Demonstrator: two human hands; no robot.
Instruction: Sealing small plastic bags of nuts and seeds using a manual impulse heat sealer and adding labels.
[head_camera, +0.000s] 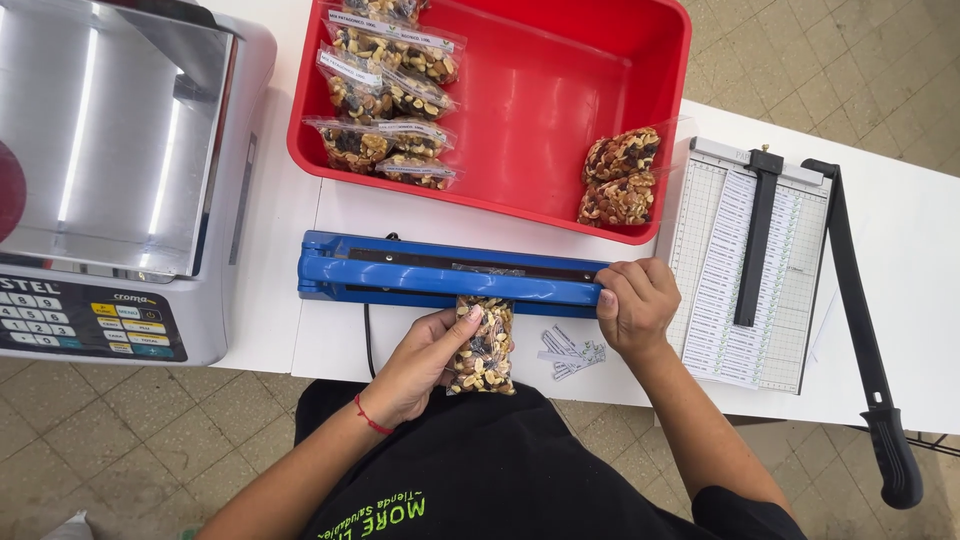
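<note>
The bag of nuts (483, 347) sits at the near edge of the white table (900, 230), its top tucked under the bar of the blue sealer (450, 276). Your left hand (425, 360) reaches in from below, palm cupped against the bag's left side, fingers closed on it with the thumb near the top. Your right hand (634, 305) is curled over the sealer's handle end, gripping it and pressing down. Just left of that hand lies a small pile of paper labels (568, 352). Farther back, the red tub (540, 90) holds about six sealed bags (390, 95) stacked in its left corner and two unlabelled bags (620, 175) at its right. One paper cutter (760, 260) lies to the right, one scale (120, 180) to the left.
</note>
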